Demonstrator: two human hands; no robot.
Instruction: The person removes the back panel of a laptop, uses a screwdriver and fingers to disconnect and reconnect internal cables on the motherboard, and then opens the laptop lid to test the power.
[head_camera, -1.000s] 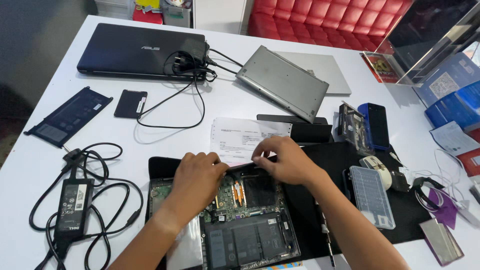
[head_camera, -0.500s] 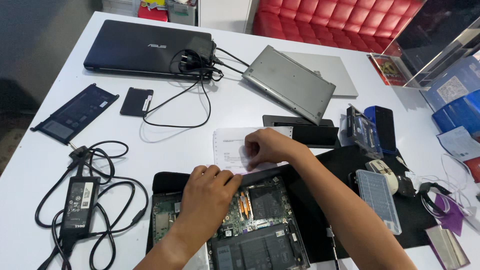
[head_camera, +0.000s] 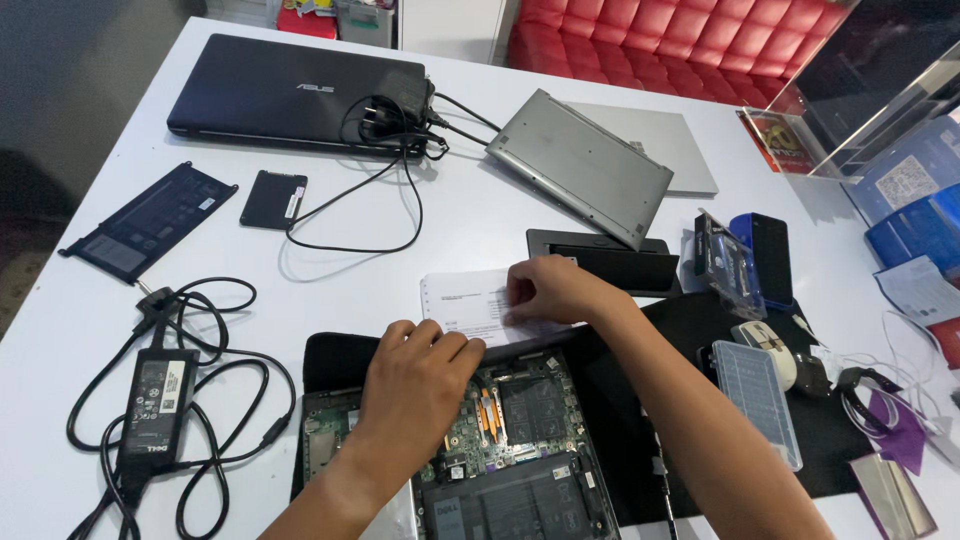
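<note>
on the opened laptop (head_camera: 520, 440), its cover already off and the battery still in, the left hand (head_camera: 420, 385) lies flat, holding nothing. just beyond the laptop's far edge, the right hand (head_camera: 550, 290) presses curled fingers onto a paper sheet (head_camera: 465, 300).

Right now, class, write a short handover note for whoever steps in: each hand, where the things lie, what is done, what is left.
Left hand: palm down on the opened laptop, no grip on any tool.
Right hand: fingers resting on the white paper sheet by the laptop's far edge.
Laptop lies on a black mat; its bottom cover is off, board and battery exposed.
Done: cover removed.
Left: battery not yet out.
</note>
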